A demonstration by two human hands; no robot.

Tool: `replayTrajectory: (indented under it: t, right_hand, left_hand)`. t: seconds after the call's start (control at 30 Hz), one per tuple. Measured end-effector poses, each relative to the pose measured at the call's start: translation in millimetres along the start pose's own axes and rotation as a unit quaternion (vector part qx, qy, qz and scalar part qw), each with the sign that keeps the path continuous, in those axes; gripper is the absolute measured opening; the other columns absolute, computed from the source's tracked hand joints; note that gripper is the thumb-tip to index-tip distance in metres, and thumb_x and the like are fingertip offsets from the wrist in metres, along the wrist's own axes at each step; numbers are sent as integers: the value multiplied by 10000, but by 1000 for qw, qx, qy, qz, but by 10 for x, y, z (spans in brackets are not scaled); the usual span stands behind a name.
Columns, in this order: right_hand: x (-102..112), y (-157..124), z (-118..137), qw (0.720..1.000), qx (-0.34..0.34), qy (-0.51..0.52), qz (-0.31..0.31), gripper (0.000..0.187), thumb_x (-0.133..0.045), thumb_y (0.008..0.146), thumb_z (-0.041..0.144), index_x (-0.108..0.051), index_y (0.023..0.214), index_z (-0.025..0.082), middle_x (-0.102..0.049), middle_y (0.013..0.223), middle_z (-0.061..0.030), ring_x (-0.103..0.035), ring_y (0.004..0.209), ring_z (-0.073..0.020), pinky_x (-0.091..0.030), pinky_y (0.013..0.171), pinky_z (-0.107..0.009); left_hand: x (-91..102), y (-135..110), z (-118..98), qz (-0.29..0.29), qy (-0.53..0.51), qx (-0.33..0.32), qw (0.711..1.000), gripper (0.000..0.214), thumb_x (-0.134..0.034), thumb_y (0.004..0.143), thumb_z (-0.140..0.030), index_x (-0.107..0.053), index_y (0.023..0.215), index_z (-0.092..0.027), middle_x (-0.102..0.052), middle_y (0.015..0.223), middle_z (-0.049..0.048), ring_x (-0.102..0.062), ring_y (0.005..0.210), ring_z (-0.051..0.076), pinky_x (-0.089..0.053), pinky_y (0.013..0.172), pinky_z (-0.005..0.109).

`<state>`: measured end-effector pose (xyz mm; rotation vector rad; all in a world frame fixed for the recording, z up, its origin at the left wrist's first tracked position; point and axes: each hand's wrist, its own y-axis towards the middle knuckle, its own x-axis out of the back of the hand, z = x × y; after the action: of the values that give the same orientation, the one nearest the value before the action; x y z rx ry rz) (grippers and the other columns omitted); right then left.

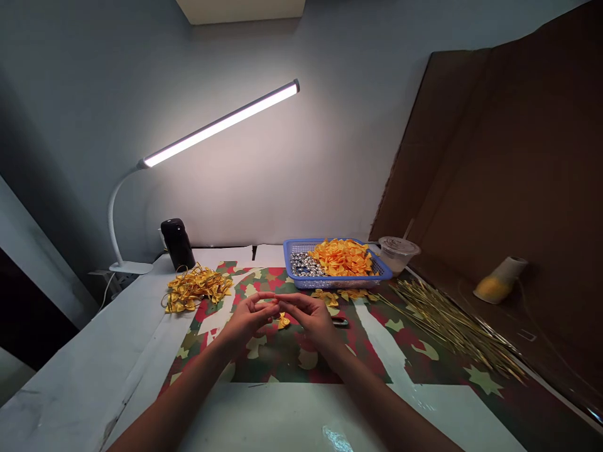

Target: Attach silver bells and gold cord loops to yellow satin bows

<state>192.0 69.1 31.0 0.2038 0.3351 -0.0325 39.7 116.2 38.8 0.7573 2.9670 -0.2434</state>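
Note:
My left hand (250, 317) and my right hand (311, 316) meet over the camouflage-patterned sheet (311, 358). Thumbs and forefingers of both are pinched together, fingertip to fingertip. A small orange bit shows between the tips, too small and covered to name. Just beneath the fingers is a small yellow ribbon bow (283, 321); whether it hangs from them or lies on the sheet, I cannot tell. By my right hand a small dark metal tool (340, 322), partly hidden, lies on the sheet. Several flat yellow bows (330, 297) lie beyond my fingers.
A blue basket (339, 284) holds orange bows (343, 257) and silver bells (307, 265). Left is a pile of gold-yellow bows with wire loops (198, 289), by a black container (178, 243) and lamp (221, 123). Right are gold wire strips (456, 326), a plastic cup (398, 254) and cardboard (471, 157).

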Motion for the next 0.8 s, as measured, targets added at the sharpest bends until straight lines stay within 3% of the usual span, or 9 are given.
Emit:
replayTrajectory:
  t: [0.3, 0.47, 0.6, 0.8]
  right_hand:
    - [-30, -33, 55, 997, -49, 40, 33, 369, -798, 587, 456, -754, 890, 251, -751, 932, -30, -665, 958, -238, -489, 889, -365]
    - [-36, -37, 23, 996, -67, 57, 21, 329, -817, 580, 411, -744, 838, 221, -755, 861, -32, -685, 869, -219, -504, 831, -335]
    - [-26, -25, -23, 995, -70, 67, -7, 303, -843, 544, 379, -710, 743, 193, -741, 734, -15, -688, 761, -193, -506, 787, -310]
    - [-6, -6, -127, 992, -71, 84, -59, 360, -858, 492, 397, -671, 710, 182, -712, 684, 3, -678, 724, -180, -507, 752, -296]
  left_hand:
    - [-8, 13, -15, 8, -51, 14, 999, 538, -845, 537, -438, -595, 929, -167, -522, 563, -67, -408, 433, 36, -222, 400, 161]
    - [-27, -1, -14, 22, -53, 20, 998, 543, -854, 506, -443, -603, 897, -162, -515, 558, -74, -431, 463, 37, -299, 450, 159]
    - [-14, 0, -1, 9, -39, 25, 999, 572, -850, 507, -443, -579, 925, -164, -504, 522, -86, -398, 426, 38, -256, 418, 160]
    - [-57, -19, -13, -49, -7, -39, 998, 475, -839, 539, -418, -562, 828, -162, -604, 561, -45, -528, 521, 91, -344, 473, 188]
